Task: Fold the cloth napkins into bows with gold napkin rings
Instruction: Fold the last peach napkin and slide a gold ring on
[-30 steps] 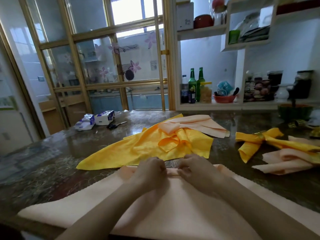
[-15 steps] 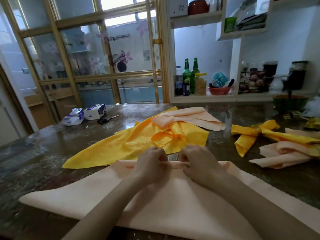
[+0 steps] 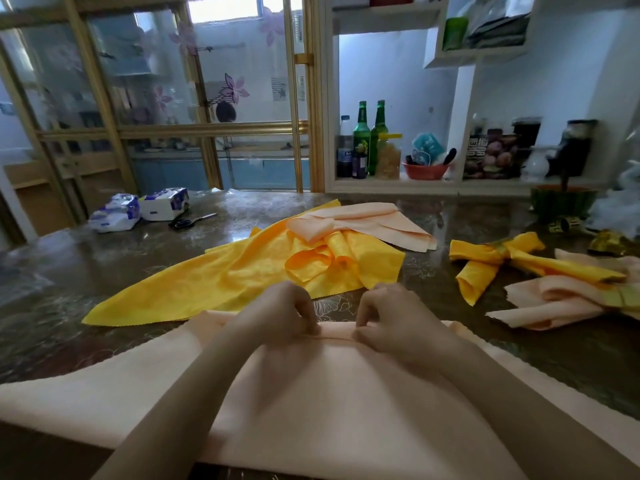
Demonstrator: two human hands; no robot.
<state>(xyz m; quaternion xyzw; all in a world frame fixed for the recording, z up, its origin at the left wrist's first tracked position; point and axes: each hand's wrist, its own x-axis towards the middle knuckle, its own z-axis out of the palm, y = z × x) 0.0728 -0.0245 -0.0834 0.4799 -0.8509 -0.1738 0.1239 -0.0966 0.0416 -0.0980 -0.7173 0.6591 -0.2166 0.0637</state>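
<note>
The peach napkin (image 3: 311, 410) lies spread on the near worktop (image 3: 104, 271). At its far folded edge, the left hand (image 3: 277, 313) and right hand (image 3: 391, 317) pinch, each grip clamped on the fold. Uneven pulls could skew the pleat. A yellow napkin (image 3: 225, 285) lies beyond.

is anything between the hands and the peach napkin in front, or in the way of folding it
Nothing visible does. The left hand and the right hand both pinch the folded far edge of the peach napkin directly. The loose yellow napkin lies farther back, beyond that edge.
</note>
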